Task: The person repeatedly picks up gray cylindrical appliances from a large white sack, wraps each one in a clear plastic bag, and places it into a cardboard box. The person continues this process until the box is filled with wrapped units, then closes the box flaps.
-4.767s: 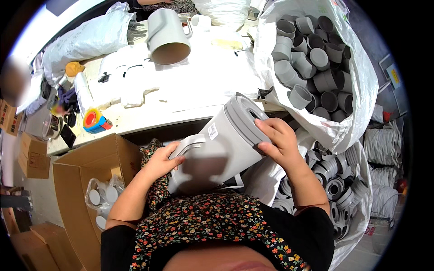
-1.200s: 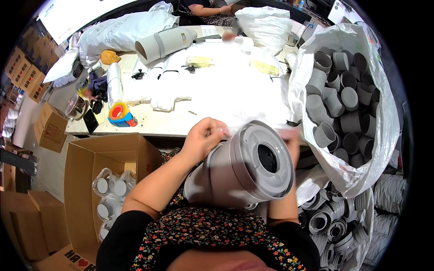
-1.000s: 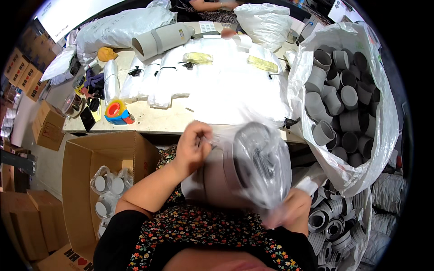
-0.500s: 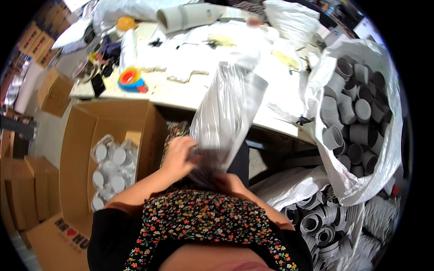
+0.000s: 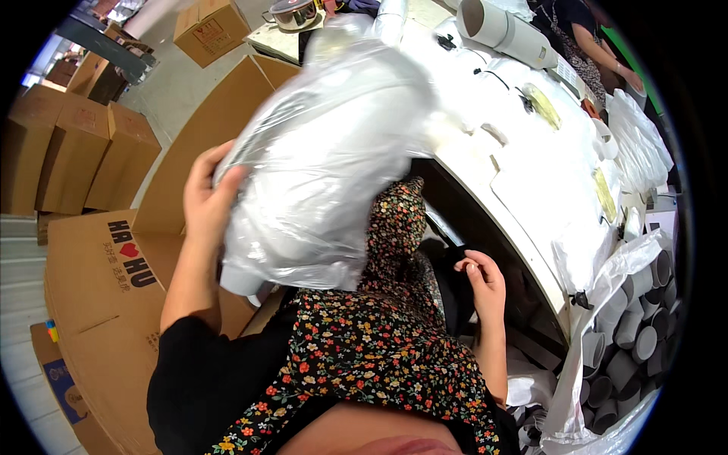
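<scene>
A long, cream-topped table (image 5: 464, 155) sweeps down the right, curved by the lens, much of it covered by white wrapped bundles (image 5: 523, 163). On the left, an open brown cardboard box (image 5: 220, 114) raises a tall wall, with three upright brown cartons (image 5: 72, 155) beyond it.

Lower right, a white plastic sack (image 5: 565, 406) full of grey cups (image 5: 622, 369) crowds the table's end. At the centre is a large grey cylindrical vessel in clear, crinkled plastic (image 5: 318, 171) — tilted over the box and hiding most of its inside; its far end is blurred. A black floral apron (image 5: 364, 341) covers the lap just below.

On the table's far side lies a pale grey handled cylinder (image 5: 504, 34), near a co-worker (image 5: 588, 42).

The left hand (image 5: 208, 189) clamps the wrapped vessel's side between thumb and fingers. The right hand (image 5: 487, 280) hangs bare beside the table edge — fingers loosely curled, well apart from the vessel. A small black tied knot (image 5: 582, 301) sits near the sack.
</scene>
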`<state>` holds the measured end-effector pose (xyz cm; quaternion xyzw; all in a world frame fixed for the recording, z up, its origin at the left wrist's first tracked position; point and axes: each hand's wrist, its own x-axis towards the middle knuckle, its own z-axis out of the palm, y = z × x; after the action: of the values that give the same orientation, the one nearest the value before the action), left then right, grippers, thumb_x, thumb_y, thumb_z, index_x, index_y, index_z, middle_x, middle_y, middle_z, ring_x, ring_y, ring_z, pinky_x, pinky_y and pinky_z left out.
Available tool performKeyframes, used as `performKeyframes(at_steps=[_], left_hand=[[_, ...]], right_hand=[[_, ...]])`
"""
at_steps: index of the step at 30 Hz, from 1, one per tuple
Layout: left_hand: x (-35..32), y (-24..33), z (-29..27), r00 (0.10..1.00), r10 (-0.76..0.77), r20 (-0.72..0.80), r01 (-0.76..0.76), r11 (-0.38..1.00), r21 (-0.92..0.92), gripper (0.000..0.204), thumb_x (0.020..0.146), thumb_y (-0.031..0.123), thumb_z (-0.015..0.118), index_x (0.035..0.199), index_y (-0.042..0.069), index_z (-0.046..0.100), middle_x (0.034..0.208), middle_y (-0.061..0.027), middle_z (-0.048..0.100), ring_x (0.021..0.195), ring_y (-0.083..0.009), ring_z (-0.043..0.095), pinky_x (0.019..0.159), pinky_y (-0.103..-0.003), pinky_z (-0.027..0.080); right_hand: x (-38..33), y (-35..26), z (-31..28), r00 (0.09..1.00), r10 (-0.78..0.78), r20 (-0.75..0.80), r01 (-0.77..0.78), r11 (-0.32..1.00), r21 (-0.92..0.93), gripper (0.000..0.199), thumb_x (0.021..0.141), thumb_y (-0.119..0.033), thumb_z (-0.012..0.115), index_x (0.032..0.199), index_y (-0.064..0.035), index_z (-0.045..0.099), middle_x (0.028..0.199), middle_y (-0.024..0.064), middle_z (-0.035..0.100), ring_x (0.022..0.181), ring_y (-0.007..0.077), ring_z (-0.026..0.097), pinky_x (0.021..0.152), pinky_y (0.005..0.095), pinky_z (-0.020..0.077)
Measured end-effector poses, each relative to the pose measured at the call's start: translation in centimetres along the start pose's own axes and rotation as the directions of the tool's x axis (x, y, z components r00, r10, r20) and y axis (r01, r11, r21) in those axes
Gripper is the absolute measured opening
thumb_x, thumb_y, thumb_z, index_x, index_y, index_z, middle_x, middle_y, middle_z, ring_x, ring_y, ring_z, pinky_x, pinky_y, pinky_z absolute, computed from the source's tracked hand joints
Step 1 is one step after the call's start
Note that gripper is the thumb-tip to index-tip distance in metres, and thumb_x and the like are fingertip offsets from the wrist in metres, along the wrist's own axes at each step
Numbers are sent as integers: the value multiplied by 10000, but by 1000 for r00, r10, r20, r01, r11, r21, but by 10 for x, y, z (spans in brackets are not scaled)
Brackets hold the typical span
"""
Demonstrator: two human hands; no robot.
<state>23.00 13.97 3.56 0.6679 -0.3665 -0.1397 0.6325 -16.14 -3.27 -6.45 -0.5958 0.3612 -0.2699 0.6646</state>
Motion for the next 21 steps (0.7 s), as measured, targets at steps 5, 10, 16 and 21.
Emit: performKeyframes(at_steps=[5,10,16,21], left_hand=[[52,-74,-17,944,96,315,-313,561,766,366,808,264,638,1084,29,593,1032,-146,625,953,-292,591,832,-363,459],[126,-178,78,413,-93,906,-814,407,413,260,769,311,619,852,69,574,767,-140,594,796,-352,565,699,-441,450],[93,-186,172,171,-224,960,-837,481,261,232,766,272,582,819,46,585,806,-189,615,823,-380,581,729,-459,465],[64,-251,196,385,-424,820,-623,535,570,237,786,206,525,919,47,642,976,-175,629,939,-346,588,812,-412,473]], right_hand=[[10,61,-7,996,78,-53,-89,959,-268,172,869,-91,590,1019,-12,623,889,61,636,842,118,593,750,239,467],[0,87,-2,993,-77,87,115,747,-654,180,806,-90,605,970,-21,634,882,139,628,848,293,598,761,335,473],[-7,77,10,984,-154,90,171,671,-722,123,794,-72,597,904,-29,633,817,128,612,799,304,583,711,367,463],[-4,76,11,978,-139,153,207,666,-716,116,787,-67,602,892,-32,634,803,123,610,788,301,583,713,374,464]])
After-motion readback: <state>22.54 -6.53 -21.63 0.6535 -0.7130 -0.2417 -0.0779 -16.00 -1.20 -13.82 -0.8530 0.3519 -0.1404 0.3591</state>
